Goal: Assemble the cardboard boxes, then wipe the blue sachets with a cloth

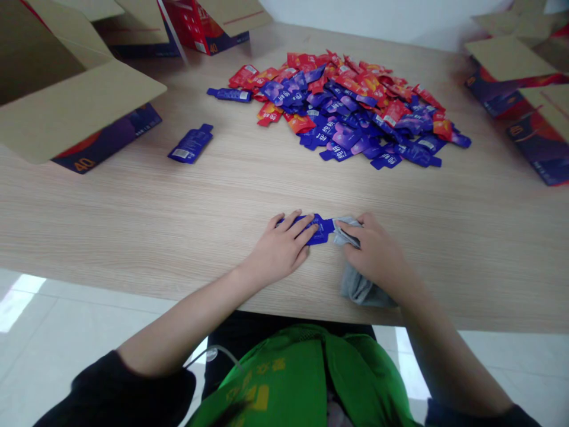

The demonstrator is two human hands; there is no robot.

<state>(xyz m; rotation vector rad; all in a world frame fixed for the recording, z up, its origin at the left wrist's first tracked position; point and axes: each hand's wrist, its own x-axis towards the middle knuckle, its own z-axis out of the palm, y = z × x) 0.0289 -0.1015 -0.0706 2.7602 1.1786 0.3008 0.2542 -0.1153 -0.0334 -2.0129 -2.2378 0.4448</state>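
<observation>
My left hand (284, 243) lies with its fingers spread over a blue sachet (319, 230), pressing it flat on the table. Part of the sachet is hidden beneath those fingers, while its narrow neck points right. A grey cloth (362, 284) is bunched in my right hand (376, 249), its fingers closed around it. The cloth touches the tip of the sachet's neck, and its loose end hangs down toward the table's front edge.
Beyond my hands, a heap of red and blue sachets (351, 112) covers the back of the wooden table (249, 178). A single blue sachet (191, 145) lies left of it. Opened cardboard boxes stand at the left (111, 139) and right (540, 145).
</observation>
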